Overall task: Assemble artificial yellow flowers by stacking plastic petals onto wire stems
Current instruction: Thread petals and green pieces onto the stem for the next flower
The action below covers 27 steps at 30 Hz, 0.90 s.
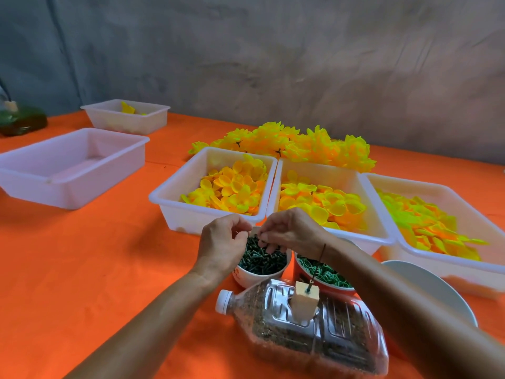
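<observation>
Both my hands hover over a white bowl (252,277) heaped with small dark green stem pieces (262,259). My left hand (221,242) pinches a thin wire between thumb and fingertips. My right hand (289,231) has its fingers curled down, pinching a green piece just above the heap. Three white trays of yellow petals stand beyond: left (169,195), middle (352,236), right (448,265). A pile of finished yellow flowers (295,144) lies behind them. A wire stands upright in a wooden block (304,300) set in a lying bottle (314,332).
A red bowl of green rings (325,272) sits right of the white bowl. A white plate (437,288) lies under my right forearm. At the left stand an empty white tray (68,165) and a farther one (128,116) with a few petals. The orange table (95,255) fills the foreground.
</observation>
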Available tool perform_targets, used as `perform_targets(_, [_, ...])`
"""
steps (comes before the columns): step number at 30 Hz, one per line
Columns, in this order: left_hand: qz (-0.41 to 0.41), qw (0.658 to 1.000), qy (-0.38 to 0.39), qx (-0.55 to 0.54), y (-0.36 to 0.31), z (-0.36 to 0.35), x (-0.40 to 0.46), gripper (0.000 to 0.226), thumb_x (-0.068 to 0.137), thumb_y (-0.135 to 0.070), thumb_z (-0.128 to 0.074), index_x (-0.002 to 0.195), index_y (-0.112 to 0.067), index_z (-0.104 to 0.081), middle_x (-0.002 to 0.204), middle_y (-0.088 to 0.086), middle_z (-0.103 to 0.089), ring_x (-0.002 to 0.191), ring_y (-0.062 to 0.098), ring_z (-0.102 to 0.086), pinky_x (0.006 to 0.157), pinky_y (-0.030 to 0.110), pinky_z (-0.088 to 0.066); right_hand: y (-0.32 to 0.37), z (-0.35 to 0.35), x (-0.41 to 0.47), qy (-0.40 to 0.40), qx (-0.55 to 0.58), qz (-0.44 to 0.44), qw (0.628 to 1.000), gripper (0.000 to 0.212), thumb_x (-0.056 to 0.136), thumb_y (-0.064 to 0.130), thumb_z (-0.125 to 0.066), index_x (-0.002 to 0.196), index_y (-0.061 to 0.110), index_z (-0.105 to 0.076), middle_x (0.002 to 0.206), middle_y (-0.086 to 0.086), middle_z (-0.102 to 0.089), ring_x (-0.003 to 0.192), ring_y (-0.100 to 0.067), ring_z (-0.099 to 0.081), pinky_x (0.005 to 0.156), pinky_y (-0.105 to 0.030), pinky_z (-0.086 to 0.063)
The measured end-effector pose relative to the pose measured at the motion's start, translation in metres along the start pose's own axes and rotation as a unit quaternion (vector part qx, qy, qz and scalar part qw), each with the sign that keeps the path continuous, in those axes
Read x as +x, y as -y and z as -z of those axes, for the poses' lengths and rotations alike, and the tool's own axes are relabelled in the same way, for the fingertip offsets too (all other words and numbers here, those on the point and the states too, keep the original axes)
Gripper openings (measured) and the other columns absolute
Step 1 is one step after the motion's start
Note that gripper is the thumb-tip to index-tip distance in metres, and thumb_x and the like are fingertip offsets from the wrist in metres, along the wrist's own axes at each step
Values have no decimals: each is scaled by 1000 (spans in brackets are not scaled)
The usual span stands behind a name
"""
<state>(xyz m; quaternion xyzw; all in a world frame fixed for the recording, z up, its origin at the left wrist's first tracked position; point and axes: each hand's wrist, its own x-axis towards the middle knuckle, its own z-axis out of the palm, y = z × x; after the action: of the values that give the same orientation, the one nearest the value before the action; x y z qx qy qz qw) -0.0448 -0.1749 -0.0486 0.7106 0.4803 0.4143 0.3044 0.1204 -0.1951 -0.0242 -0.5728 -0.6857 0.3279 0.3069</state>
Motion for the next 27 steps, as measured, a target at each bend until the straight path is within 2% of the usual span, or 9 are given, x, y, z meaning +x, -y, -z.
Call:
perform_targets(3, [2, 1000, -1, -13, 0, 1, 0, 19, 84, -1, -59, 79, -17, -69, 76, -6, -67, 72, 7, -60, 62, 3, -41, 0, 2, 1, -3, 11, 13, 1000, 12, 81, -1, -69, 81, 11, -69, 76, -14, -72, 64, -14, -66, 61, -31, -50])
perform_targets(5, [3, 999, 0, -33, -1, 1, -1, 20, 84, -1, -61, 79, -19, -69, 78, -4, -69, 76, 12, -64, 69, 12, -47, -1, 3, -1, -9, 48, 20, 999, 8, 79, -3, -70, 84, 4, -70, 77, -21, -70, 65, -19, -64, 64, -33, -50])
perform_targets(8, [-3, 997, 4, -75, -5, 3, -2, 22, 84, -2, -63, 81, -23, -69, 82, 0, -71, 82, 14, -67, 79, 27, -54, 0, 9, -4, -22, 133, 31, 990, 11, 80, -5, -68, 89, 1, -69, 73, -13, -71, 63, -15, -65, 59, -24, -49])
perform_targets(10, [-13, 996, 6, -93, -9, 4, -3, 25, 85, -3, -63, 80, -27, -68, 83, -1, -72, 83, 12, -68, 81, 29, -55, 4, 16, -8, -33, 170, 39, 984, 14, 81, -3, -66, 93, 4, -68, 75, -6, -73, 65, -13, -67, 58, -20, -51])
perform_targets(13, [-24, 992, 10, -123, -18, 6, -7, 26, 86, -4, -62, 79, -28, -68, 81, -3, -71, 81, 13, -67, 81, 32, -56, 11, 25, -17, -74, 208, 37, 975, 12, 82, 3, -67, 93, 6, -70, 81, -8, -74, 69, -16, -69, 61, -21, -52])
perform_targets(15, [-41, 989, 10, -141, -26, 8, -11, 23, 86, -5, -63, 79, -26, -69, 77, -3, -71, 74, 11, -66, 78, 33, -56, 15, 30, -24, -97, 228, 25, 968, 10, 80, 7, -69, 90, 7, -71, 83, -10, -74, 70, -15, -69, 62, -22, -53])
perform_targets(19, [-89, 973, 25, -211, -50, 12, -28, 14, 87, -14, -66, 78, -22, -71, 73, -4, -72, 63, 4, -60, 68, 22, -53, 23, 39, -44, -109, 279, 9, 954, 19, 71, 22, -71, 87, 12, -70, 84, -8, -74, 72, -13, -69, 60, -20, -52])
perform_targets(23, [-123, 951, 64, -278, -70, 16, -49, 24, 80, -42, -65, 81, -19, -72, 74, 3, -71, 64, 5, -61, 65, 20, -51, 30, 42, -66, -111, 319, 8, 941, 12, 69, 22, -70, 79, 16, -72, 79, -4, -73, 69, -10, -67, 61, -19, -53])
perform_targets(27, [-143, 940, 84, -298, -75, 13, -65, 24, 74, -47, -70, 87, -27, -73, 78, 2, -72, 73, 12, -66, 70, 22, -53, 40, 39, -84, -113, 366, 9, 924, 8, 68, 16, -69, 74, 15, -75, 76, -4, -72, 66, -9, -67, 59, -19, -53])
